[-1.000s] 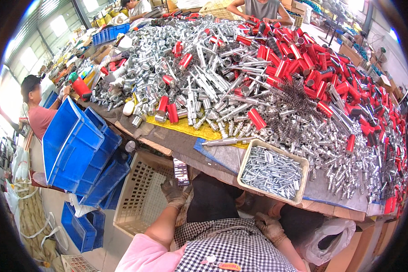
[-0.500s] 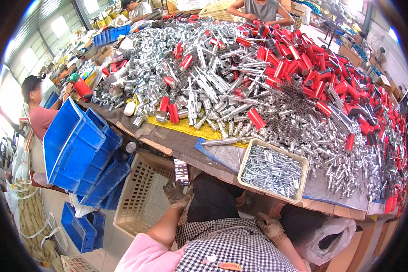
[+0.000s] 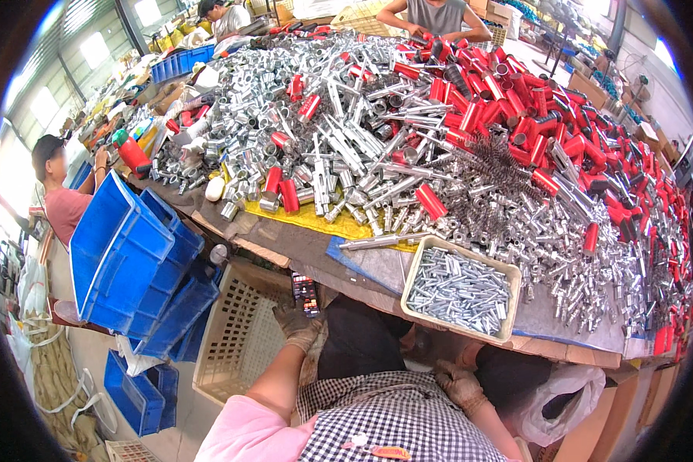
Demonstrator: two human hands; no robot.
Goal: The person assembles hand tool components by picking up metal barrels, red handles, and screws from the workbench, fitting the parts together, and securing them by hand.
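My left hand (image 3: 299,325), in a worn grey glove, is closed around the lower part of a phone (image 3: 305,294). The phone's lit screen is mostly dark with orange-red patches, and it sits between a beige crate and my dark trousers, below the table edge. In a similar dirty glove, my right hand (image 3: 462,385) rests at the right side of my checked apron (image 3: 408,420), its fingers curled, with nothing seen in them. Above it, at the table's near edge, stands a cream tray (image 3: 419,306) full of small metal pins (image 3: 460,291).
A large heap of silvery metal parts (image 3: 339,146) and red tubes (image 3: 508,100) covers the table. Blue bins (image 3: 119,254) are stacked at left, beside the perforated beige crate (image 3: 235,331). A white plastic bag (image 3: 566,408) hangs at right. Several people work around the table.
The phone's screen has gone from a mostly white page to a dark one with orange-red patches. My view has shifted slightly; both hands stay in about the same place.
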